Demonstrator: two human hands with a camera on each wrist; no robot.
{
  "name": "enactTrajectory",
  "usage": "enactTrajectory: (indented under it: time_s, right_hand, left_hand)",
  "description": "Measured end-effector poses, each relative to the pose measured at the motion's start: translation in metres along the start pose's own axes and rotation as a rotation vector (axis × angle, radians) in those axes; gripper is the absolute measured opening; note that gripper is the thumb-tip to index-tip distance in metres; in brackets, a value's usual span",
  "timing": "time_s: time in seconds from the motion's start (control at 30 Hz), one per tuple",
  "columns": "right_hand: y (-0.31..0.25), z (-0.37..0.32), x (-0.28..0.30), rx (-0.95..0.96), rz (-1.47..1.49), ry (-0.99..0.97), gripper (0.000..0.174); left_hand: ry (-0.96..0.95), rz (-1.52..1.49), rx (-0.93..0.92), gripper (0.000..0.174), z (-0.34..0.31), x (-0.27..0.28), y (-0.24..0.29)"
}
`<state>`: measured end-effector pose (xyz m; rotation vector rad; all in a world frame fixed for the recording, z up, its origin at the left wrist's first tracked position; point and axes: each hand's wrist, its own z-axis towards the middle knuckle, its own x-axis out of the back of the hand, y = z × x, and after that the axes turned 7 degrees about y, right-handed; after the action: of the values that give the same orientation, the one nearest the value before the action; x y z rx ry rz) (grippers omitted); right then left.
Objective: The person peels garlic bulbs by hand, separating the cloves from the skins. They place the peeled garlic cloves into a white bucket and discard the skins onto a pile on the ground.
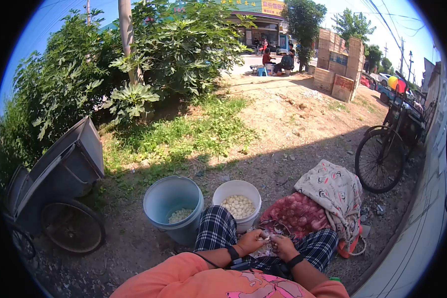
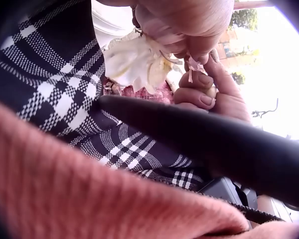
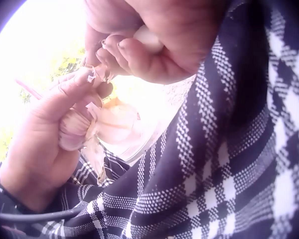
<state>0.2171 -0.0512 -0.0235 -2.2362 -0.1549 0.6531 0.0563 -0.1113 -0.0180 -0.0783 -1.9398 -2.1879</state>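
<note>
In the head view my left hand (image 1: 249, 242) and right hand (image 1: 284, 247) meet over the lap. The left hand grips a garlic bulb (image 3: 72, 130) with loose papery skin hanging from it, plain in the right wrist view. My right hand's fingers curl round a white peeled garlic clove (image 3: 148, 40) against the palm. Its fingertips meet the left hand's at a shred of garlic skin (image 2: 193, 67). A white bucket (image 1: 258, 211) of peeled cloves stands just beyond the knees. Left of it is a blue bucket (image 1: 149, 211) with fewer cloves at its bottom.
A red mesh sack (image 1: 298, 213) of garlic lies by the right knee, partly under a patterned cloth (image 1: 335, 184). A metal cart (image 1: 59, 169) stands at left, a bicycle (image 1: 382, 156) at right. Stacked crates (image 1: 337, 64) and seated people are farther off.
</note>
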Motion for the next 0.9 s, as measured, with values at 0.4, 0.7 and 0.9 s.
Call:
enactTrajectory:
  time_s: [0.4,0.7,0.9]
  right_hand:
    - [0.003,0.014,0.015,-0.156,0.222,-0.153,0.005]
    - [-0.004,0.006,0.007,-0.090,0.338,-0.103,0.006]
    - [0.004,0.007,0.003,0.024,-0.003,-0.004,0.004]
  left_hand:
    - [-0.042,-0.282,0.092,0.017,0.001,-0.004,-0.005]
    - [-0.062,-0.491,0.331,0.023,0.009,-0.008,-0.018]
    - [-0.142,-0.147,0.433,0.022,0.004,-0.004,-0.019]
